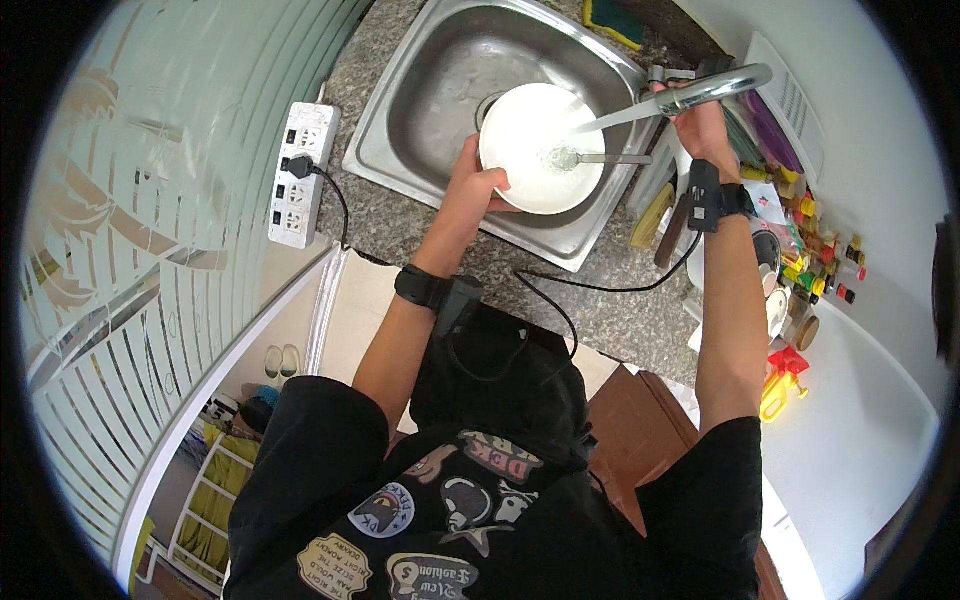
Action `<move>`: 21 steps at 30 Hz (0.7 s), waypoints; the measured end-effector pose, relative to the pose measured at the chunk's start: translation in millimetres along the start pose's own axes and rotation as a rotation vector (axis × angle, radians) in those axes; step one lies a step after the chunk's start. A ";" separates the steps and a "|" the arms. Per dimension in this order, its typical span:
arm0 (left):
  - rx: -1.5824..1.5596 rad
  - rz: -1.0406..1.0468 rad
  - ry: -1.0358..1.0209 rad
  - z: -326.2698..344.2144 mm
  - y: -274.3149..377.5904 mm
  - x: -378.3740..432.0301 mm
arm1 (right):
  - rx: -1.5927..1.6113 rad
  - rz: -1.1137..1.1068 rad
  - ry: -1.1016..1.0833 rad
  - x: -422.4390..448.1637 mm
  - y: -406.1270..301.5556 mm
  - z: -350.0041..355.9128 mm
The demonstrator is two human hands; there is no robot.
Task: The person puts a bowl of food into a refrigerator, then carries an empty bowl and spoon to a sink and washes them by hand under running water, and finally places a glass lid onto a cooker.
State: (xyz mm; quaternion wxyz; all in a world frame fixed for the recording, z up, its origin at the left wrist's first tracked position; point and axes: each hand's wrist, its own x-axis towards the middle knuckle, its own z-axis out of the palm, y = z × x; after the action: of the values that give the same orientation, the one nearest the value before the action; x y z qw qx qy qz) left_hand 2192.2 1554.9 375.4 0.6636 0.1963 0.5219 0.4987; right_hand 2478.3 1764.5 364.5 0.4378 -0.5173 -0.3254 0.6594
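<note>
My left hand (478, 185) grips the rim of a white bowl (525, 135) over the stainless steel sink (442, 82). Water runs from the chrome faucet (712, 88) into the bowl. A metal utensil (616, 159), probably a spoon, lies with its head in the water and its handle over the bowl's right rim. Behind the faucet spout, my right hand (699, 124) is raised at the faucet's base, near its lever. The spout partly hides the fingers, so their hold cannot be told.
A white power strip (304, 176) with a black plug lies left of the sink. A green and yellow sponge (616, 22) sits behind it. Right of the sink are a cleaver-like handle (670, 232), bottles (806, 281) and containers. A black cable (615, 289) crosses the granite counter (637, 322).
</note>
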 end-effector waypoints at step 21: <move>0.097 0.062 0.091 -14.6 -6.4 -6.0 | -0.831 0.027 -0.044 -123.6 24.1 72.8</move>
State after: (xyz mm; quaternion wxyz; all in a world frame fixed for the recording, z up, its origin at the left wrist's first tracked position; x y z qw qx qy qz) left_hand 2182.4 1543.2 367.8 0.6131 0.2212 0.5688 0.5016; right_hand 2412.1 1643.5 410.7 0.1759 -0.6402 -0.5662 0.4884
